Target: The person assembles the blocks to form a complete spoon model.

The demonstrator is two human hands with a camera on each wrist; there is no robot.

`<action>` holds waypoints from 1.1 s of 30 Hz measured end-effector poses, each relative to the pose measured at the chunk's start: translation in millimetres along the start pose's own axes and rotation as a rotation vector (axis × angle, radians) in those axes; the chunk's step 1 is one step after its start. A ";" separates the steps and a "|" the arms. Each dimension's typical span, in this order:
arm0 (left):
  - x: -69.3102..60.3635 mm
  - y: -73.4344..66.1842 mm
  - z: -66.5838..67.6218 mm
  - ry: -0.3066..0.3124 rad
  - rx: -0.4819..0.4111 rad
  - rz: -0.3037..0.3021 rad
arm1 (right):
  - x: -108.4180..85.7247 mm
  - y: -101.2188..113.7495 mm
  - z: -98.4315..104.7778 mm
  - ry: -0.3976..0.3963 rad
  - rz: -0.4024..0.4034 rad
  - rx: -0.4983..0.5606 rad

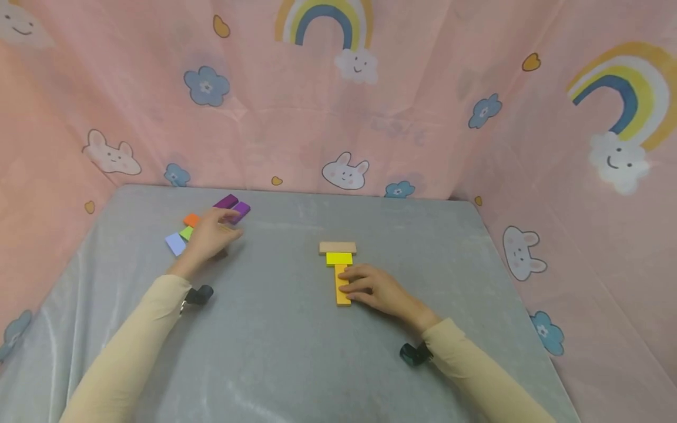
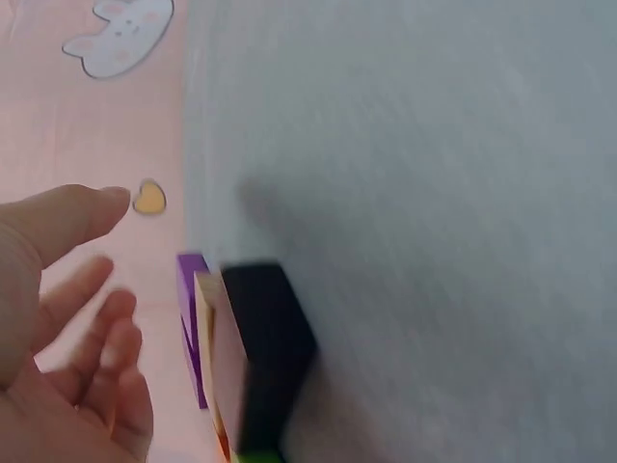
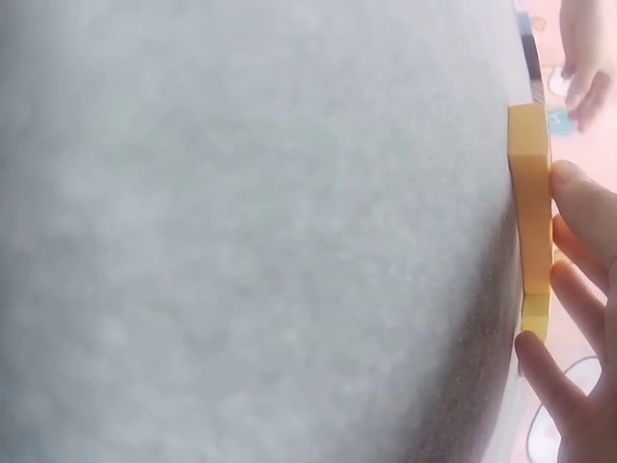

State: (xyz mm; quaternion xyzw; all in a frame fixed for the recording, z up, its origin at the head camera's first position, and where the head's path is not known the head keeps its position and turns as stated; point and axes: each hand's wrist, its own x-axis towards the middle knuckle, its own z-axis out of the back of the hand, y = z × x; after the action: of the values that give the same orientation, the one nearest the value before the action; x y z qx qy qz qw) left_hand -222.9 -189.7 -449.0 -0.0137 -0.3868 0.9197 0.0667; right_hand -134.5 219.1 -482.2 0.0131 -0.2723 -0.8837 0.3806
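Above a loose group of colored blocks at the left, my left hand [image 1: 210, 234] hovers with loosely bent fingers and nothing between them. A dark purple block [image 1: 226, 201] and a lighter purple block [image 1: 241, 212] lie just past its fingertips. My right hand [image 1: 383, 289] rests its fingertips on a long orange block [image 1: 341, 296], which lies flat. Touching that block's far end is a bright yellow block [image 1: 339, 258], set crosswise. A wider tan wooden block [image 1: 337, 248] lies against the yellow one, so the three form a T-like figure.
Near the left forearm lie a light blue block [image 1: 175, 244], a green block [image 1: 186, 233] and an orange block [image 1: 191, 220]. The left wrist view shows a black block [image 2: 270, 338] close by. A grey cloth covers the table [image 1: 275, 352]; a pink printed curtain [image 1: 254, 117] stands behind.
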 end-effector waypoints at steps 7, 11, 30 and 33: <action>-3.0 14.1 5.1 -0.113 0.093 -0.007 | 0.4 -1.8 1.4 0.024 -0.032 0.010; -5.0 20.7 4.8 -0.133 0.124 0.021 | 1.7 -0.7 3.4 0.032 -0.044 0.019; -11.1 27.6 -1.2 -0.156 0.165 0.118 | 5.2 -4.8 0.9 0.015 -0.060 0.056; -10.9 26.0 -1.5 -0.161 0.168 0.121 | 5.3 -4.5 1.4 0.017 -0.060 0.047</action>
State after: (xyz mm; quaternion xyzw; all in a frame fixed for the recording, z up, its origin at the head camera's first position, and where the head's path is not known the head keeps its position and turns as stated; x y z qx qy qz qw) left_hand -215.0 -208.2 -468.9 0.0426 -0.3111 0.9492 -0.0193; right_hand -141.6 218.7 -482.2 0.0378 -0.2894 -0.8879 0.3556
